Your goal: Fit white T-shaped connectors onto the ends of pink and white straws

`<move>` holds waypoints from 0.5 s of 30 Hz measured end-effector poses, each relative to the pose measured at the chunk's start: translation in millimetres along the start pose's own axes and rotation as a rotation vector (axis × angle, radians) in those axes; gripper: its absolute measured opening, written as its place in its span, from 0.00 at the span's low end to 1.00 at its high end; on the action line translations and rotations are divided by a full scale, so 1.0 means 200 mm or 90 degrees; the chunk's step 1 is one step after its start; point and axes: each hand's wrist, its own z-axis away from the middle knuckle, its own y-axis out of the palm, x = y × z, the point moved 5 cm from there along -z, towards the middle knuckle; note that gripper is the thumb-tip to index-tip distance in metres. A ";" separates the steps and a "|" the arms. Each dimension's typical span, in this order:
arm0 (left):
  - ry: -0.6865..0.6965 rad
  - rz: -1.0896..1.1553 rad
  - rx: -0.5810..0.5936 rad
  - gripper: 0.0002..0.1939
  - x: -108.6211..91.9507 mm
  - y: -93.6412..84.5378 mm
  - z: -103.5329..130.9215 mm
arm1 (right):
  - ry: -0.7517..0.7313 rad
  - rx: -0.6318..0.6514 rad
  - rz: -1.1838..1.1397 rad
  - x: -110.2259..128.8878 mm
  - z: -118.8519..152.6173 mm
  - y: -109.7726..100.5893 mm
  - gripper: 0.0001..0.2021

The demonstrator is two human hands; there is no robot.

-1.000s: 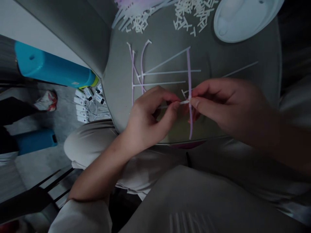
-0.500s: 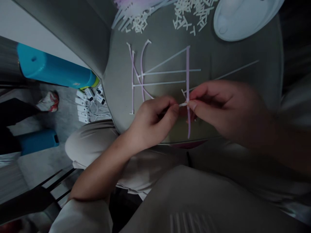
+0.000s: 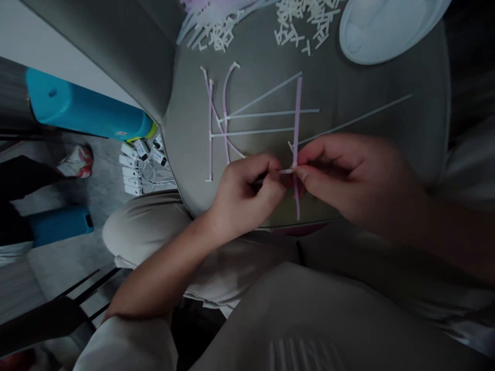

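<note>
A frame of thin straws lies on the grey round table (image 3: 386, 98). My left hand (image 3: 247, 193) pinches a short white straw piece (image 3: 286, 171) between thumb and forefinger. My right hand (image 3: 351, 178) grips the pale purple straw (image 3: 297, 111) where that white piece meets it, at a small connector. The purple straw runs up and down across two white horizontal straws (image 3: 270, 113). Two more purple straws (image 3: 211, 118) stand at the frame's left side.
Heaps of loose white connectors (image 3: 305, 20) and straws (image 3: 209, 26) lie at the table's far edge, beside a white plate (image 3: 386, 26). A long white straw (image 3: 356, 119) lies to the right. A blue bottle (image 3: 85, 108) and white clips (image 3: 135, 165) sit on the floor at left.
Both hands have drifted slightly left and down with the straw joint. The purple straw has tilted a little, and the thumbs have closed tighter on the white piece.
</note>
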 end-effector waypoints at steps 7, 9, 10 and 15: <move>0.016 -0.033 -0.061 0.10 0.00 0.02 0.02 | -0.005 0.008 -0.013 0.00 0.00 0.01 0.04; 0.030 -0.041 -0.070 0.10 0.00 0.02 0.02 | -0.007 0.012 -0.016 -0.01 0.00 0.01 0.04; 0.037 -0.045 -0.071 0.10 0.00 0.02 0.02 | -0.009 0.013 -0.019 -0.01 0.00 0.01 0.04; 0.072 -0.062 -0.079 0.12 -0.01 0.02 0.02 | 0.005 0.016 -0.039 -0.01 0.00 0.02 0.05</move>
